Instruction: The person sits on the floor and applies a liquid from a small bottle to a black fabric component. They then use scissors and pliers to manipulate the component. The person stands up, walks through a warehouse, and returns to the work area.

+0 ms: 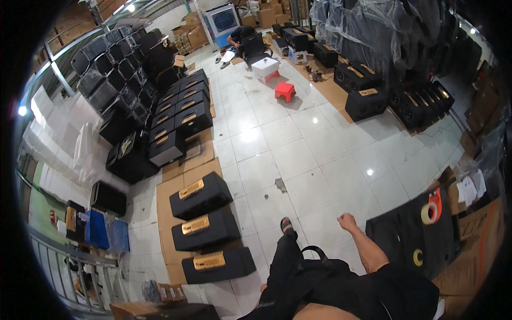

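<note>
My right hand [348, 221] hangs out in front of my bare forearm, over the white tiled floor. Its fingers are curled in, and nothing shows in them. Nearest to it on the right is a large black box [392, 229] with a tape dispenser [433, 207] lying on top. Of my left hand [263, 288] only a sliver of skin shows beside my dark trouser leg; its fingers are hidden. Left of that leg, three black speaker boxes [205, 234] with gold labels lie in a row on a cardboard sheet [166, 229]. A black strap loop [314, 249] sticks up at my waist.
More speaker boxes [193, 117] stand in rows at left, with others [368, 101] at far right. A red stool [285, 92] stands mid-floor. Beyond it, a person [244, 36] bends near a white box [265, 66] and an air cooler [223, 24]. A metal railing [69, 256] borders the lower left.
</note>
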A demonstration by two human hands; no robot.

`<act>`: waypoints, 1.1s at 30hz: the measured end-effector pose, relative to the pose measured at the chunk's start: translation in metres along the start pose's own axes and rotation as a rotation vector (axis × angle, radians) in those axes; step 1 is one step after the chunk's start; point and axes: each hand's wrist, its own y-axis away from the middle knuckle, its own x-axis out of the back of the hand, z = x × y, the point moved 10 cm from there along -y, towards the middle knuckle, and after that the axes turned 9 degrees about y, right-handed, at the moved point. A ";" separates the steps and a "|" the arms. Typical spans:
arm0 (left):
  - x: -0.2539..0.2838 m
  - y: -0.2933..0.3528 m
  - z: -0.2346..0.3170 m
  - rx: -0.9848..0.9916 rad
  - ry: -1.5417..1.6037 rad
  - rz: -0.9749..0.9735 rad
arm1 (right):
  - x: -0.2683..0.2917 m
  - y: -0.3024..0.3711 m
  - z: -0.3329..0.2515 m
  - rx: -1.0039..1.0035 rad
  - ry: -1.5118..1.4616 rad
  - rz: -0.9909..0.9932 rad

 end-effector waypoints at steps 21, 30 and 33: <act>0.282 -0.360 0.568 -0.169 0.141 0.232 | -0.037 -0.328 -0.078 -0.642 -0.082 -0.453; 0.249 -0.393 0.641 0.041 0.183 0.131 | 0.078 -0.756 -0.254 -0.147 0.093 -0.093; 0.265 -0.433 0.685 0.065 0.171 0.127 | 0.133 -0.848 -0.346 -0.008 -0.083 0.020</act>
